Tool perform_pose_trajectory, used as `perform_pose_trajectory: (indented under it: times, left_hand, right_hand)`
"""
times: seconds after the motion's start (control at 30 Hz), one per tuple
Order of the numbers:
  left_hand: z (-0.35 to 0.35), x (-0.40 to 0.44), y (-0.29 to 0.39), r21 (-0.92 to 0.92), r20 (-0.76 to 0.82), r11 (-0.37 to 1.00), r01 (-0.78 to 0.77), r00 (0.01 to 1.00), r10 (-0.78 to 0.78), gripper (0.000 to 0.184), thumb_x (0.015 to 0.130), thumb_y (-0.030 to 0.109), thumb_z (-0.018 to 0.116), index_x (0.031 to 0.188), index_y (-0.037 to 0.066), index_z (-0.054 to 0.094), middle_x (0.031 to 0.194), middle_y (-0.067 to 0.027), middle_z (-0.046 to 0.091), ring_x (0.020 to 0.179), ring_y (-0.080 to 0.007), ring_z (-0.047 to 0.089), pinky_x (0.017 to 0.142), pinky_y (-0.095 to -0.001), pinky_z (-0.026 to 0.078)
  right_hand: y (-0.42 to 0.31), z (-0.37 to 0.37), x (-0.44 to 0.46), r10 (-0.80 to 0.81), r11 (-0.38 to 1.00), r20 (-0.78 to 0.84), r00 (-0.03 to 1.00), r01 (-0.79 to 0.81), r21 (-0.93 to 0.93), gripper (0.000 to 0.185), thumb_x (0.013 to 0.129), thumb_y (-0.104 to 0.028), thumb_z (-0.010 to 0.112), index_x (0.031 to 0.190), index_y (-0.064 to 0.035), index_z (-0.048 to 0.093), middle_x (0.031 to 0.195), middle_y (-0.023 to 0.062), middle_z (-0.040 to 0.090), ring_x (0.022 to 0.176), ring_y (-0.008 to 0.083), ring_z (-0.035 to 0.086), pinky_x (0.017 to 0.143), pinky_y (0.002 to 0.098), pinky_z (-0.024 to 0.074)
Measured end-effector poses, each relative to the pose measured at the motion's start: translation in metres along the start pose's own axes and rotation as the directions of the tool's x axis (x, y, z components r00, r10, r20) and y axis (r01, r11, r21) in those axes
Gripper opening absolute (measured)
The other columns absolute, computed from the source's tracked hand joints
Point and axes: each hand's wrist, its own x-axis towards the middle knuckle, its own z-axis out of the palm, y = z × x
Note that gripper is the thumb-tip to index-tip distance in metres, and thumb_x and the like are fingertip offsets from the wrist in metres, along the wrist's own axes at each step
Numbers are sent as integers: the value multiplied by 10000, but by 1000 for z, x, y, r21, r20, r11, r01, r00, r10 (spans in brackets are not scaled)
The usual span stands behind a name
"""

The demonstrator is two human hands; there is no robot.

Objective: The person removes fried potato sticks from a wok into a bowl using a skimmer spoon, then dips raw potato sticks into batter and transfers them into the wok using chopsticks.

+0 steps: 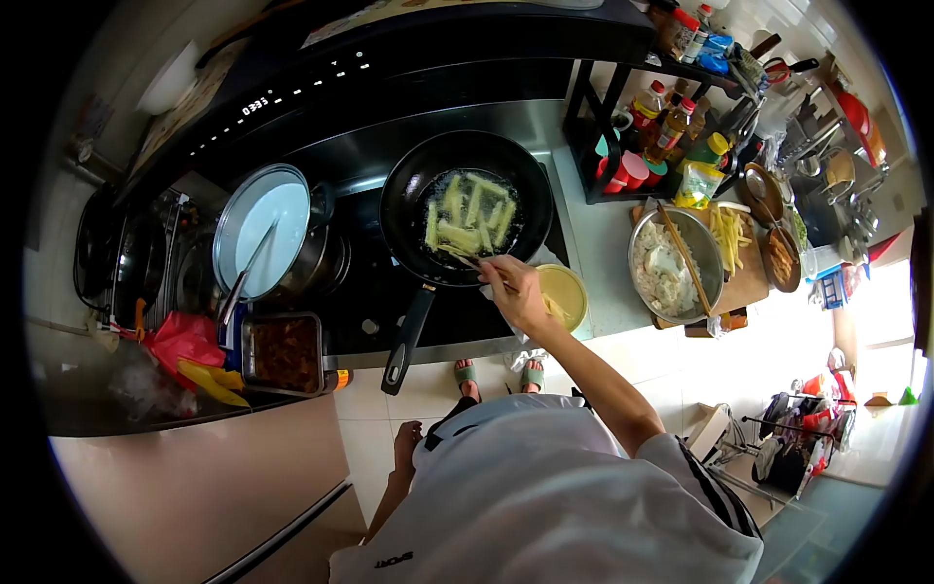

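My right hand [516,292] is closed on slim wooden chopsticks [465,256], whose tips reach over the near rim of a black frying pan [399,185]. Several pale yellow strips [474,206] lie in bubbling oil inside the pan. Below my right wrist, partly covered by it, stands a yellowish bowl [576,290] with pale contents. My left hand [407,445] hangs low beside my body, away from the counter, its fingers loosely bent and apart with nothing seen in them. The pan's handle [409,336] points toward me.
Left of the pan stands a pot [224,229] of whitish liquid with a ladle [255,261]. A metal tray [282,352] of dark food is nearer. At right are a steel bowl [715,258], a cutting board [747,284] with yellow strips, and a black rack [576,146] of bottles.
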Motion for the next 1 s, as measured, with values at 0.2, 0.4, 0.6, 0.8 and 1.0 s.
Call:
perform_pose_trajectory:
  times: [0.2,0.4,0.6,0.8,1.0]
  left_hand:
    - [2,-7,-10,-15,-8,1000,-14,1000,14,196,831,-3,563,1015,64,568,909,-135,601,729,-236,616,609,-318,503]
    - [4,7,-7,92,96,995,31,995,-40,181,837,18,529,1010,38,578,935,-157,606,811,-317,610,702,-371,504]
    - [-1,21,14,58,136,998,35,990,-42,185,838,19,506,1010,25,572,921,-171,601,791,-308,608,675,-370,502]
    - [-1,19,14,119,152,993,3,988,-21,188,842,19,512,1019,27,574,919,-162,602,762,-287,614,644,-370,503]
    - [3,9,11,91,103,994,56,992,-66,218,810,6,535,1021,36,581,923,-149,607,778,-281,615,655,-357,504]
  right_hand:
    - [-37,-66,-40,69,981,-170,983,-37,189,162,939,-18,469,953,87,592,852,127,649,787,215,673,707,282,552]
    - [-31,-146,-105,277,950,-338,900,-203,239,279,972,-180,457,951,66,588,824,128,645,726,209,674,691,288,559]
    - [33,-151,-137,485,868,-334,808,-399,297,298,970,-188,463,945,81,588,818,125,641,730,210,679,665,262,548]
    - [75,-139,-130,418,905,-390,821,-338,258,305,962,-202,480,921,81,586,771,143,645,689,225,677,644,283,565]
    - [73,-157,-124,503,830,-441,744,-273,486,300,954,-222,502,891,61,581,743,146,635,653,225,668,609,295,573]
